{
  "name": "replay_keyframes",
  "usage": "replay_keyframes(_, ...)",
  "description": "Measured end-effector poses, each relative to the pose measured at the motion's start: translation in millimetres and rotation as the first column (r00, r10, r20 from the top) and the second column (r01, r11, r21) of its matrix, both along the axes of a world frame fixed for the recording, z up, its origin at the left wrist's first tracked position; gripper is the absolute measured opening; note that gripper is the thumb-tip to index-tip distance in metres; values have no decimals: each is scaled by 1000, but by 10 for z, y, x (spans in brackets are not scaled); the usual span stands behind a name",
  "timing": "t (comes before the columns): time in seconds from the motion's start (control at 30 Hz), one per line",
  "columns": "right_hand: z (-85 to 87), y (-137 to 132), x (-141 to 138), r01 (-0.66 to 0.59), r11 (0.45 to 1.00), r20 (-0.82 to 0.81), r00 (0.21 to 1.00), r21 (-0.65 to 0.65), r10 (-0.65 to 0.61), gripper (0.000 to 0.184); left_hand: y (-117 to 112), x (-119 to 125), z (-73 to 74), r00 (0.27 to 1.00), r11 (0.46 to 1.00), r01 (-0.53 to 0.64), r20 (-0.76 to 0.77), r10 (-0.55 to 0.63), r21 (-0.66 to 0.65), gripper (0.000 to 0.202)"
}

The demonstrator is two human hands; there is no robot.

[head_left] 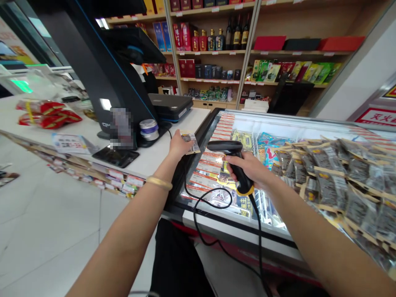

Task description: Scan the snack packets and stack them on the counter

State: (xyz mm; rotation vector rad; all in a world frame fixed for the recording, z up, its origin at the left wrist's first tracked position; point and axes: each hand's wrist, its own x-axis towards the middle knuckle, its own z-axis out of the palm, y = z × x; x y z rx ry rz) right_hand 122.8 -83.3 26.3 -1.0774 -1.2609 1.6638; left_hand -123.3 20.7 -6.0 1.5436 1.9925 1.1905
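My right hand is wrapped round the grip of a black barcode scanner with a yellow collar, its head pointing left. Its black cable loops down over the freezer edge. My left hand pinches a small printed packet at the counter's right end, just left of the scanner head. A gold bangle sits on my left wrist. Both hands hover above the glass-topped freezer and the white counter.
A black checkout terminal stands on the counter with a small tin and a flat black device beside it. Red snack packs lie far left. Dark snack packets hang right. Shelves of bottles and boxes line the back wall.
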Motion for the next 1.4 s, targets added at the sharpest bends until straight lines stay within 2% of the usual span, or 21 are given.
replay_keyframes(0.1,-78,21,-22,11,1000,19,1000,-24,-11,33,-19,23,-28,990,999,-49,-132,46,-18,86)
replay_keyframes(0.17,-100,22,-20,25,999,17,1000,-34,-24,32,-27,40,-38,987,998,-55,-149,54,-1,86)
replay_keyframes(0.3,-59,9,-8,43,999,7,999,-19,-43,37,-59,70,18,985,1000,-28,-168,28,2,74)
replay_keyframes(0.43,69,-40,118,49,998,-4,999,36,-49,36,-140,210,209,966,998,10,-260,6,58,53)
replay_keyframes(0.53,174,-143,365,90,992,-16,996,90,-89,36,-209,473,358,954,987,126,-287,-92,102,44)
replay_keyframes(0.63,233,-304,707,183,977,-27,983,106,-181,36,-273,879,418,912,937,336,-282,-298,96,43)
replay_keyframes(0.7,238,-425,943,270,958,-39,963,99,-267,37,-326,1198,399,854,871,486,-250,-457,71,41)
replay_keyframes(0.8,205,-588,1245,374,924,-56,927,76,-371,41,-442,1664,318,721,738,674,-184,-668,-37,40)
replay_keyframes(0.87,168,-667,1386,408,911,-61,912,61,-405,46,-543,1921,256,628,647,749,-159,-762,-142,39)
replay_keyframes(0.93,126,-715,1478,422,905,-65,906,48,-419,49,-645,2112,202,561,587,775,-175,-809,-234,37)
replay_keyframes(1.0,83,-733,1529,428,903,-78,902,37,-425,51,-727,2237,156,539,580,763,-215,-814,-286,36)
replay_keyframes(1.17,-11,-720,1575,403,915,-132,908,21,-397,51,-777,2333,73,564,617,729,-249,-787,-298,35)
replay_keyframes(1.4,-51,-727,1583,385,923,-179,908,-1,-379,50,-702,2244,38,598,583,766,-33,-801,-271,13)
